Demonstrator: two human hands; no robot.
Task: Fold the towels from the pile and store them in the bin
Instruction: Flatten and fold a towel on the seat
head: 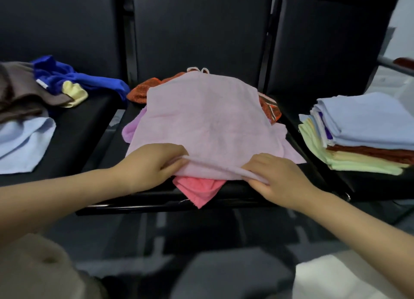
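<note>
Hands grip the pink towel's near edge, left hand (154, 164) and right hand (275, 175); lift unevenly and you drag the coral towel (197, 190) beneath your hands off the seat.

A row of black padded seats (74, 130) runs across the view, their tall dark backrests (201, 30) rising behind — three panels side by side, split by narrow upright gaps. A glossy black front bar (139, 207) edges the middle seat. At the far right, a grey metal armrest rail (394, 66) slants down, capped by something reddish-brown (405, 62), with a pale wall (403, 19) behind it. Below the seats lies a grey, shiny floor (156, 242) — blurred, with faint light streaks.
</note>
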